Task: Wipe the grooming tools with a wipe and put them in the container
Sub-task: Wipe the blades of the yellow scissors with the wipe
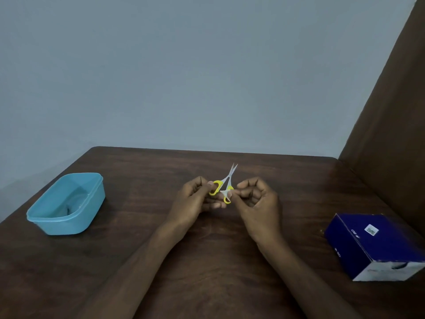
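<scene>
Small scissors (226, 181) with yellow handles and thin steel blades are held above the middle of the table, tips pointing up and away. My left hand (197, 199) pinches the left yellow handle loop. My right hand (257, 199) pinches a small white wipe (225, 192) against the lower right handle loop. A light blue plastic container (46, 217) stands open at the table's left side; something small and dark lies inside it, too unclear to name.
A dark blue and white cardboard box (377, 245) sits at the table's right edge. The brown wooden table (142, 226) ends at a pale wall behind. A brown upholstered surface (391, 134) rises on the right.
</scene>
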The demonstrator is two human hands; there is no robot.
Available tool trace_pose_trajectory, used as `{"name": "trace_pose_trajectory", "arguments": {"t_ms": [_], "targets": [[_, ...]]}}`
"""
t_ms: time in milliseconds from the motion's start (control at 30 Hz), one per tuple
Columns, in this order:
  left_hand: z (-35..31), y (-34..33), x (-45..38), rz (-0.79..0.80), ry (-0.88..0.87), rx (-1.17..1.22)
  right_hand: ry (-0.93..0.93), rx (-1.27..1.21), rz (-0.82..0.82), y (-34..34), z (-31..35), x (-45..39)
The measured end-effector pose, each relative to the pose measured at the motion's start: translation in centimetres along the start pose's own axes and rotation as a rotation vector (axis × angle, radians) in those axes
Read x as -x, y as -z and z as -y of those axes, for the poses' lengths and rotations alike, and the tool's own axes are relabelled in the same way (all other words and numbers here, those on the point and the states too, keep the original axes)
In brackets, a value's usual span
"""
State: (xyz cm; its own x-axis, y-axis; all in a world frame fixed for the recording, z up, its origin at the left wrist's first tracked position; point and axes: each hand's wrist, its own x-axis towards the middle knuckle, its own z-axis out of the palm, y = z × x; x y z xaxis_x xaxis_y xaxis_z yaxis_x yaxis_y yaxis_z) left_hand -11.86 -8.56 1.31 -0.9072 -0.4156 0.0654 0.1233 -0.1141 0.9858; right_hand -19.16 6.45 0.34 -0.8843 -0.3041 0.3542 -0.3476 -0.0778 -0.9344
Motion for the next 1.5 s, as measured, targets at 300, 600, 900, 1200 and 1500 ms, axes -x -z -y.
{"name": "trace_pose_trajectory", "arguments": {"t_ms": [300,600,900,1200,1500], "targets": [[-0.5,0.1,0.3,0.14,0.044,-0.032,0.009,0.008,-0.01,0.9,-0.4,-0.7],[-0.7,0.2,0.4,0.181,0.055,-0.064,0.372,0.335,-0.353,1.1,0.6,0.0],[-0.5,0.5,0.4,0.221,0.02,-0.123,0.416,0.472,-0.13,-0.1,-0.2,0.5],[-0.3,0.6,0.0,0.135,0.027,-0.014,0.357,0.269,0.055,0.4,0.1,0.3],[-0.5,0.7,-0.2,0.061,0.06,0.055,0.524,0.221,0.104,0.3,0.8,0.9]]}}
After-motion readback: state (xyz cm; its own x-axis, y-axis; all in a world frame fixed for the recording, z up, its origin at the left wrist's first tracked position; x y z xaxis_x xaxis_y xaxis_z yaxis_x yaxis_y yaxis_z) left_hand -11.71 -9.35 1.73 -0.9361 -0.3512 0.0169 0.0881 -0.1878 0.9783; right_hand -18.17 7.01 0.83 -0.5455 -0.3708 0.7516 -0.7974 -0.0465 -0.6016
